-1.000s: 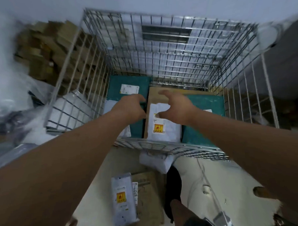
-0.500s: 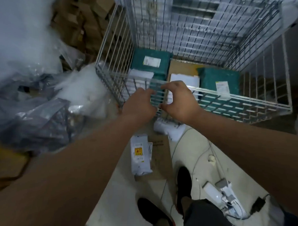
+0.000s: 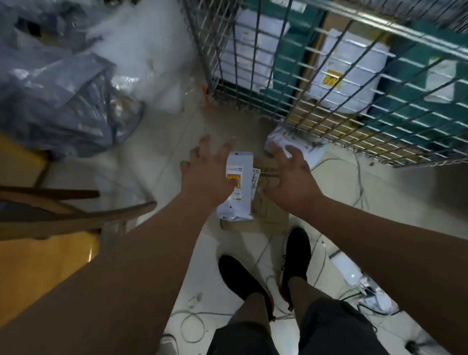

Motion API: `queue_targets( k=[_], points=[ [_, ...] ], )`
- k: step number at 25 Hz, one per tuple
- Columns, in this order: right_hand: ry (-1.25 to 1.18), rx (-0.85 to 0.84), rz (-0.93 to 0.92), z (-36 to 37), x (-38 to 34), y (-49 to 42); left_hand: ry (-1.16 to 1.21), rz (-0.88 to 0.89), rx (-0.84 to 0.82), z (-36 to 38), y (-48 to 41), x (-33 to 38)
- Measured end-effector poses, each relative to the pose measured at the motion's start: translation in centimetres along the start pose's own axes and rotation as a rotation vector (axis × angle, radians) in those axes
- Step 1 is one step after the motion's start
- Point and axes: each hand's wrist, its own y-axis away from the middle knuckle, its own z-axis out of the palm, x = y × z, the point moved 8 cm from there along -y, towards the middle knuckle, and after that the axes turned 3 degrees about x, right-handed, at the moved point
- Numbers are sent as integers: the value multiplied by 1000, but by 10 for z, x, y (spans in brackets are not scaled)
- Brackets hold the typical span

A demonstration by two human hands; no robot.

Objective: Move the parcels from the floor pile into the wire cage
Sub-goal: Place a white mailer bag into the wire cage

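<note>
On the pale floor (image 3: 387, 200) before the wire cage (image 3: 257, 106), a white parcel (image 3: 238, 199) lies on flat cardboard (image 3: 268, 216) between the left hand (image 3: 209, 173) and right hand (image 3: 291, 180), both spread-fingered and holding nothing, while more parcels (image 3: 347, 72) sit inside the cage.

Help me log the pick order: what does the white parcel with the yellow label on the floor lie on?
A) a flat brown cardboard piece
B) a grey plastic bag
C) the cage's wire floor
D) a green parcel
A: the white parcel lies on a flat brown cardboard piece on the floor, with the open left hand and right hand reaching down over them.
</note>
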Motion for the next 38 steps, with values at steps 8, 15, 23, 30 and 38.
queue_targets(
  k=[8,15,23,30,38],
  points=[
    [104,-95,5,132,50,-52,150,-126,-83,132,-17,-35],
    [54,-215,39,237,110,-108,354,-247,-103,249,-61,-65],
    [85,-115,30,272,110,-122,482,-246,2,298,-70,-73],
    [126,-42,128,306,69,-132,441,-304,114,287,-64,-100],
    [179,-10,132,304,75,-134,381,-257,73,281,-53,-104]
  ],
)
